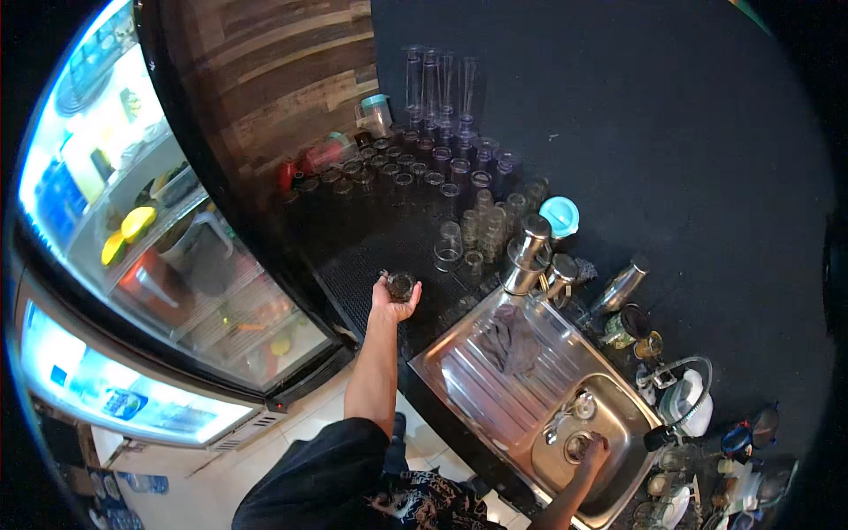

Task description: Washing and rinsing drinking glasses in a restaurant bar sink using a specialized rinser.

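My left hand is stretched out over the black ribbed mat and grips a small clear glass. My right hand is down in the basin of the stainless steel sink. Its fingers are beside a round object, which could be a glass or the drain. Whether they hold it is not clear. Near that hand, a clear glass and some shiny metal utensils lie in the basin.
Rows of upturned glasses and tall glasses stand at the back. A dark cloth lies on the drainboard, below metal shakers. The flexible faucet rises beside the basin. A lit glass-door fridge borders the left side.
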A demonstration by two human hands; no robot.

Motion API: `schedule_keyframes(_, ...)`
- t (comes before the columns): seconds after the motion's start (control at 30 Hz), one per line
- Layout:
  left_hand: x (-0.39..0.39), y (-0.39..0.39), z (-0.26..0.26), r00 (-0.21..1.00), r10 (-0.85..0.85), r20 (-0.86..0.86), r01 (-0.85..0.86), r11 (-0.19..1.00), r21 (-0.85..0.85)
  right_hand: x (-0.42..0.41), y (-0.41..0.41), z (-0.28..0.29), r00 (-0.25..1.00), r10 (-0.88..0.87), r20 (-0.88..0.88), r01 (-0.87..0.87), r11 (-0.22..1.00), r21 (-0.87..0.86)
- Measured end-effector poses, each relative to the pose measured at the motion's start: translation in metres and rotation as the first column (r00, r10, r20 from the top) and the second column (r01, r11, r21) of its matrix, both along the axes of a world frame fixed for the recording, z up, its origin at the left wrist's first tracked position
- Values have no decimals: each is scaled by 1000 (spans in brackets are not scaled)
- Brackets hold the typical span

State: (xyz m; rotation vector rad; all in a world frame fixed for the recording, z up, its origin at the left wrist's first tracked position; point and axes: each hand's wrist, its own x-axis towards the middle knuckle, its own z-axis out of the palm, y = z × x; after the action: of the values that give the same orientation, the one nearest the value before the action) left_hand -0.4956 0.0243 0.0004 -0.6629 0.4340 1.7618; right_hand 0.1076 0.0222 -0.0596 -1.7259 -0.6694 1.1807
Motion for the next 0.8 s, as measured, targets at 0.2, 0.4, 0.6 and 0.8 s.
schedule_keyframes(0.2,-40,20,11,975,63,214,-16,977,-213,-88,-27,22,996,-64,-62,70,992,105)
schedule_keyframes(0.4,-23,-23,12,996,-45,-76,8,898,-439,-103,-19,29,992,-97,-79,108,983,148)
schedule_keyframes(0.6,17,-16,5,-116,-627,-770,-867,442,-229,-101,7,17,986,-149,-73,159,977,144)
schedule_keyframes(0.8,-5,-3,28,-34,-629,-776,-771,511,-380,-120,26,5,986,-165,32,159,978,132)
